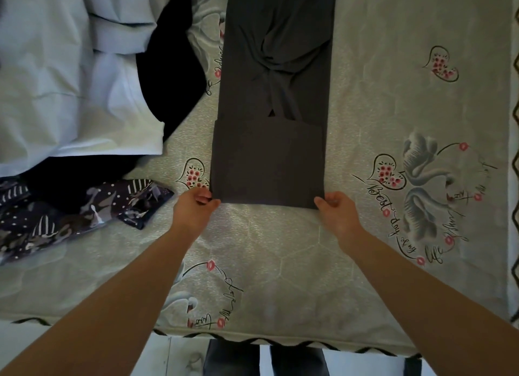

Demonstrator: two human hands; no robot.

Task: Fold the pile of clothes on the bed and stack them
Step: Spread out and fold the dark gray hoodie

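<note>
My arms reach out over the bed (275, 252), both hands at the near edge of the dark grey garment (269, 162). My left hand (195, 207) pinches its near left corner, thumb on top, fingers curled under. My right hand (337, 208) pinches the near right corner the same way. Hands are well apart, one per corner.

The garment lies mid-bed as a long narrow strip running away from me, sides folded in. The near end is doubled over into a flat rectangle. Farther up, the fabric bunches in loose creases.

Bed cover is pale green, printed with swans, hearts and script.

To my left, near: a navy patterned cloth (70, 213), crumpled. Past it, a black garment (171, 58) and a big light blue cloth (70, 75) heaped over it, unfolded.
</note>
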